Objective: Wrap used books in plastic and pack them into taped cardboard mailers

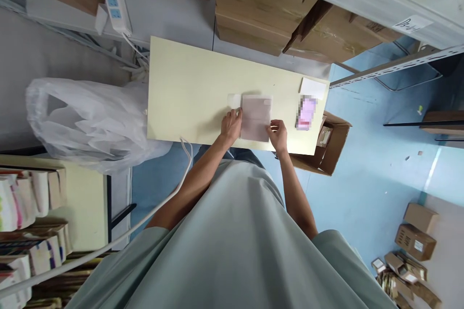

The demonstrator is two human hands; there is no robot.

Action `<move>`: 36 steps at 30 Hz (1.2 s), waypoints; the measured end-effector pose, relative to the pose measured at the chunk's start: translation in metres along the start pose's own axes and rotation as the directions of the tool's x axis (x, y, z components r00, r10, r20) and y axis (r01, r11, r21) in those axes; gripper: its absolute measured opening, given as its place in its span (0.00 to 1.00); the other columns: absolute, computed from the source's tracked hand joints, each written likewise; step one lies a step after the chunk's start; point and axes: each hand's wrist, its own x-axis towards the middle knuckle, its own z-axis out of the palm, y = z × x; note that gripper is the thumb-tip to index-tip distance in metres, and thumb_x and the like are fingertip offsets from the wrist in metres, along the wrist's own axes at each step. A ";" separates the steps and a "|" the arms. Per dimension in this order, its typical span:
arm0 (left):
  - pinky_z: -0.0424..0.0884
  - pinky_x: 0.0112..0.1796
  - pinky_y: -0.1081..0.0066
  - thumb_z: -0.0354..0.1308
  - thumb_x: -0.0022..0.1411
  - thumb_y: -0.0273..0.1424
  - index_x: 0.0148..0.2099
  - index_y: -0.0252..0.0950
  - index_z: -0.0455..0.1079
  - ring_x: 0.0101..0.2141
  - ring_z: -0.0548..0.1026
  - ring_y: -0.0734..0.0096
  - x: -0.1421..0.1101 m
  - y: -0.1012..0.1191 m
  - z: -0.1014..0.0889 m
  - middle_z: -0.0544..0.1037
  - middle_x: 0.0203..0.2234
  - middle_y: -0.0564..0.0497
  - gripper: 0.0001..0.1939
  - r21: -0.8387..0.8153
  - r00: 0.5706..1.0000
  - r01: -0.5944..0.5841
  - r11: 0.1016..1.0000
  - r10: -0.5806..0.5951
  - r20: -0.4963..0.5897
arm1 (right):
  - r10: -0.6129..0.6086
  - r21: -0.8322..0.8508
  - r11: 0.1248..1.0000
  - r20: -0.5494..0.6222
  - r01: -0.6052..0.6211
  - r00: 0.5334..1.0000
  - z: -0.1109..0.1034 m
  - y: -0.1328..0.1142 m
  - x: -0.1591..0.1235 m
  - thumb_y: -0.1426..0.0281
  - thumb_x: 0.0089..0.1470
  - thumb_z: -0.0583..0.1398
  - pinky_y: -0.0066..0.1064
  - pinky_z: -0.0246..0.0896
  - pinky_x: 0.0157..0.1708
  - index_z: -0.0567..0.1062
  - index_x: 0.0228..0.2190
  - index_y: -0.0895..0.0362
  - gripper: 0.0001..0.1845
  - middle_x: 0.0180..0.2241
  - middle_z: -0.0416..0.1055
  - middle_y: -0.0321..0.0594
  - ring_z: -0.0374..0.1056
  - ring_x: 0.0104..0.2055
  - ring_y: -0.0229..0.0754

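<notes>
we rest our left hand (231, 125) and right hand (278, 134) at opposite sides of the translucent sheet (255, 118), flat on the bench (184, 91); whether either grip pinches it, we cannot tell.

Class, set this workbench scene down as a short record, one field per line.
Surface: pale yellow tabletop
Left hand: at the left edge of a flat translucent sheet
Right hand: fingertips at its right edge
Table's right end: white card, pixelated pink-purple item
Left of table: translucent plastic bag
Beyond table's right end, lower: open cardboard box
</notes>
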 end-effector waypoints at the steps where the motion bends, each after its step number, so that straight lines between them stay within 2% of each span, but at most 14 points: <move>1: 0.74 0.57 0.48 0.52 0.72 0.23 0.78 0.29 0.60 0.58 0.76 0.38 -0.001 -0.001 -0.001 0.74 0.61 0.25 0.34 0.004 1.000 0.014 1.000 -0.014 0.021 | -0.017 -0.023 1.000 0.001 0.017 1.000 0.002 -0.007 -0.003 0.57 0.58 0.66 0.42 0.77 0.43 0.71 0.44 0.51 0.17 0.45 0.81 0.45 0.78 0.42 0.48; 4: 0.77 0.52 0.51 0.55 0.73 0.26 0.81 0.34 0.57 0.53 0.80 0.40 -0.009 -0.010 -0.008 0.76 0.60 0.29 0.37 -0.012 0.996 0.069 0.998 -0.068 0.057 | -0.050 -0.084 0.995 0.033 0.052 0.998 0.010 -0.028 -0.011 0.58 0.58 0.66 0.42 0.76 0.42 0.68 0.45 0.49 0.17 0.44 0.80 0.41 0.78 0.40 0.48; 7: 0.79 0.51 0.56 0.59 0.73 0.28 0.79 0.36 0.62 0.48 0.82 0.49 -0.023 -0.022 -0.020 0.79 0.56 0.35 0.35 -0.130 0.995 0.091 0.987 -0.096 -0.037 | -0.085 -0.131 0.987 0.078 0.094 0.993 0.022 -0.045 -0.016 0.60 0.58 0.66 0.42 0.76 0.42 0.66 0.44 0.49 0.18 0.44 0.79 0.39 0.79 0.39 0.47; 11: 0.80 0.48 0.65 0.55 0.79 0.34 0.67 0.37 0.73 0.39 0.82 0.65 -0.053 -0.025 -0.042 0.82 0.51 0.42 0.20 -0.392 0.966 -0.005 0.920 -0.097 -0.238 | -0.142 -0.140 0.977 0.146 0.163 0.979 0.049 -0.059 -0.023 0.61 0.60 0.66 0.41 0.77 0.43 0.66 0.45 0.48 0.16 0.45 0.79 0.38 0.79 0.37 0.45; 14: 0.81 0.44 0.68 0.56 0.79 0.41 0.64 0.39 0.75 0.43 0.83 0.65 -0.071 -0.017 -0.056 0.83 0.50 0.44 0.19 -0.488 0.945 -0.111 0.866 -0.060 -0.322 | -0.177 -0.146 0.968 0.186 0.206 0.966 0.077 -0.068 -0.027 0.60 0.64 0.65 0.41 0.78 0.44 0.68 0.46 0.49 0.14 0.49 0.79 0.40 0.79 0.36 0.43; 16: 0.82 0.45 0.68 0.57 0.78 0.41 0.62 0.39 0.75 0.46 0.84 0.64 -0.075 -0.017 -0.061 0.83 0.50 0.44 0.18 -0.506 0.934 -0.135 0.852 -0.062 -0.353 | -0.188 -0.154 0.963 0.211 0.223 0.959 0.096 -0.072 -0.028 0.61 0.66 0.65 0.41 0.79 0.46 0.71 0.48 0.50 0.14 0.51 0.78 0.42 0.79 0.36 0.42; 18: 0.82 0.47 0.67 0.57 0.77 0.38 0.62 0.39 0.75 0.46 0.84 0.64 -0.074 -0.025 -0.061 0.83 0.49 0.44 0.17 -0.507 0.922 -0.081 0.858 -0.129 -0.366 | -0.202 -0.130 0.961 0.274 0.244 0.940 0.112 -0.073 -0.027 0.61 0.66 0.66 0.40 0.80 0.47 0.73 0.51 0.51 0.15 0.53 0.78 0.44 0.81 0.38 0.43; 21: 0.82 0.48 0.65 0.56 0.76 0.35 0.62 0.39 0.74 0.44 0.84 0.64 -0.063 -0.049 -0.054 0.84 0.50 0.43 0.17 -0.505 0.895 0.061 0.861 -0.271 -0.353 | -0.221 -0.041 0.965 0.406 0.259 0.887 0.126 -0.068 -0.023 0.61 0.64 0.70 0.36 0.82 0.45 0.77 0.54 0.51 0.20 0.57 0.77 0.46 0.83 0.48 0.46; 23: 0.82 0.48 0.65 0.55 0.75 0.34 0.63 0.38 0.73 0.43 0.84 0.63 -0.054 -0.067 -0.046 0.84 0.51 0.42 0.18 -0.520 0.884 0.129 0.845 -0.336 -0.325 | -0.202 -0.030 0.971 0.435 0.238 0.878 0.127 -0.060 -0.019 0.63 0.64 0.70 0.36 0.83 0.45 0.78 0.56 0.51 0.20 0.59 0.78 0.47 0.83 0.52 0.48; 27: 0.81 0.53 0.59 0.54 0.72 0.30 0.66 0.35 0.73 0.47 0.83 0.59 -0.041 -0.092 -0.033 0.82 0.55 0.38 0.23 -0.488 0.897 0.214 0.846 -0.368 -0.244 | -0.109 -0.135 0.978 0.318 0.159 0.942 0.114 -0.039 -0.011 0.67 0.66 0.67 0.40 0.83 0.49 0.77 0.60 0.53 0.22 0.58 0.78 0.51 0.82 0.49 0.47; 31: 0.71 0.67 0.47 0.57 0.70 0.29 0.66 0.35 0.75 0.60 0.76 0.47 -0.036 -0.098 -0.027 0.79 0.56 0.35 0.24 -0.318 0.906 0.208 0.925 -0.304 -0.293 | -0.045 -0.184 0.979 0.217 0.086 0.975 0.098 -0.021 -0.003 0.63 0.67 0.66 0.44 0.82 0.50 0.73 0.66 0.55 0.29 0.56 0.77 0.54 0.82 0.45 0.48; 33: 0.70 0.67 0.45 0.58 0.69 0.29 0.66 0.36 0.75 0.60 0.75 0.45 -0.036 -0.097 -0.026 0.79 0.54 0.35 0.25 -0.291 0.909 0.209 0.934 -0.295 -0.294 | -0.043 -0.177 0.981 0.207 0.080 0.977 0.097 -0.016 0.000 0.61 0.67 0.65 0.46 0.82 0.50 0.71 0.69 0.54 0.32 0.55 0.78 0.54 0.81 0.44 0.48; 36: 0.74 0.64 0.48 0.56 0.70 0.27 0.69 0.37 0.72 0.56 0.77 0.47 -0.037 -0.096 -0.025 0.78 0.53 0.36 0.27 -0.307 0.917 0.204 0.930 -0.291 -0.272 | -0.056 -0.173 0.981 0.212 0.093 0.976 0.105 -0.015 0.004 0.62 0.68 0.63 0.47 0.81 0.52 0.68 0.72 0.54 0.35 0.54 0.79 0.53 0.81 0.44 0.49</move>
